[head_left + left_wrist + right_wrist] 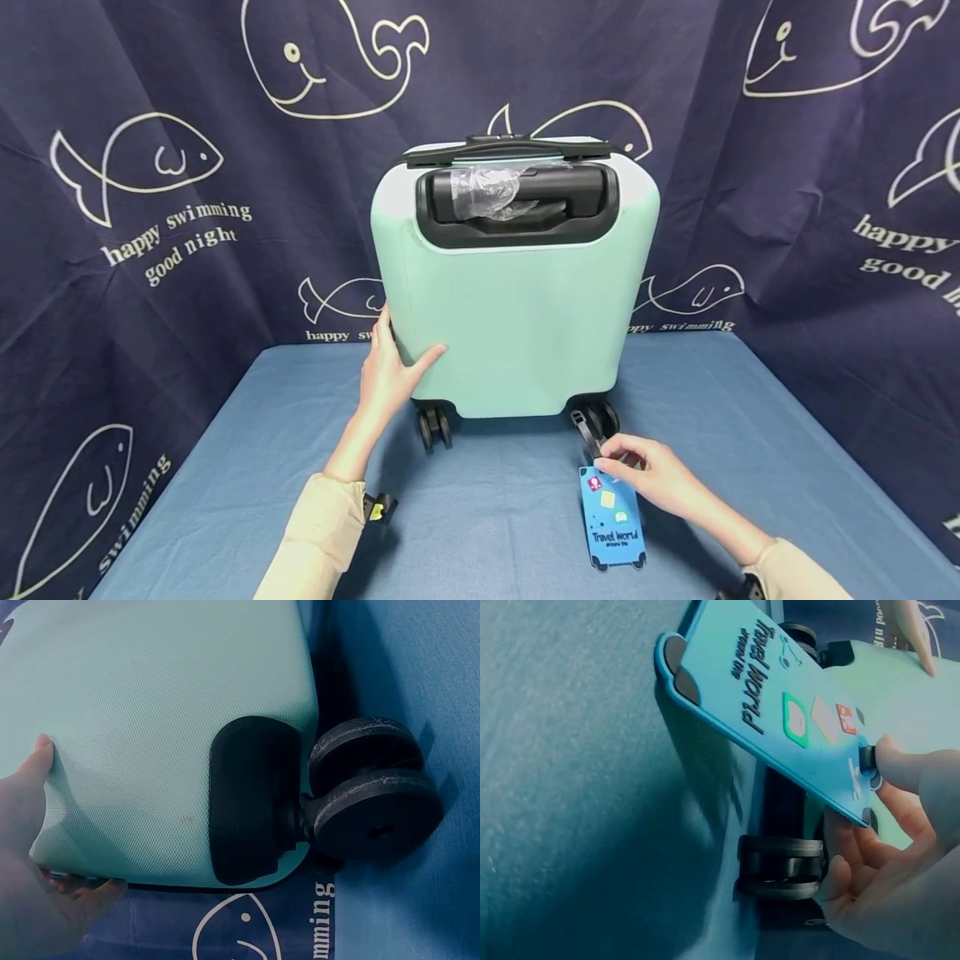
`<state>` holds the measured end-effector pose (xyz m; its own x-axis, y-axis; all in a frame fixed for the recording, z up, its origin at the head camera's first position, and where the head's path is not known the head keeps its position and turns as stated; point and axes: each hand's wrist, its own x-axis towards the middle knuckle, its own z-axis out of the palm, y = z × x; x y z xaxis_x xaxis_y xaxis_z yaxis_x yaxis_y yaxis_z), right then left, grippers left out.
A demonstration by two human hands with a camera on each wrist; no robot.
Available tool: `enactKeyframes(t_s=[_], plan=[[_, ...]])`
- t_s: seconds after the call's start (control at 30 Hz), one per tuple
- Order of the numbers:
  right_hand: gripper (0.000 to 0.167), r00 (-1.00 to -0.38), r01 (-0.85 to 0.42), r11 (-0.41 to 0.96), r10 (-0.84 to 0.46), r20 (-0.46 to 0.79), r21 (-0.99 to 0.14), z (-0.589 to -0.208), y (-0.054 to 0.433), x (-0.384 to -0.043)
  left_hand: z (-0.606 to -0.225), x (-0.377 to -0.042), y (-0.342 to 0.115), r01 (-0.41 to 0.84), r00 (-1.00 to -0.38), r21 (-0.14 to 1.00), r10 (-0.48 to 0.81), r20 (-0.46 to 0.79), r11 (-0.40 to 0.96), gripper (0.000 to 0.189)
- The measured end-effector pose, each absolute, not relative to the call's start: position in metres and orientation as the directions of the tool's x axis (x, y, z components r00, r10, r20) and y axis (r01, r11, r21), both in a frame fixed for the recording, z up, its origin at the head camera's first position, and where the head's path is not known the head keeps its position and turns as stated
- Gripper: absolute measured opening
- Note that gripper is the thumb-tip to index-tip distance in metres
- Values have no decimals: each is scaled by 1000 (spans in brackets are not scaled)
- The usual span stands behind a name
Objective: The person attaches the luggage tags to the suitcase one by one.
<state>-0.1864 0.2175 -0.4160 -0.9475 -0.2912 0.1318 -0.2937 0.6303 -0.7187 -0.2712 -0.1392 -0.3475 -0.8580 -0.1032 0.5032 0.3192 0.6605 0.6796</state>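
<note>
A mint-green suitcase [517, 325] stands upright on its wheels, with a black carry handle [510, 150] on top. My left hand [386, 375] grips its lower left side, thumb on the front face and fingers round the edge. The left wrist view has that hand [37, 847] beside a black double wheel [379, 814]. Below the suitcase's right wheel, my right hand [648, 471] pinches the black strap [588, 433] of a blue luggage tag [613, 521]. "Travel World" is printed on the tag, which hangs tilted from thumb and fingertips in the right wrist view.
Clear plastic film [487, 192] wraps the retracted pull handle in the suitcase's recess. A blue cloth [480, 517] covers the table. Dark navy curtains [172, 333] with white fish and whale drawings hang behind and at both sides.
</note>
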Motion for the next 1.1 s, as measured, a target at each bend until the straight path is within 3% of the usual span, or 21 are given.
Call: enactKeyframes(t_s=[0.4,1.1], plan=[[8,-898,-433,644,-248,363,-631,-417,211,-184,-346,-272,-139,306,-866,685,-106,489,662,102],[15,-811,-542,630,-218,543,-557,-403,211,-184,-351,-274,-139,307,-863,681,-107,494,665,101]])
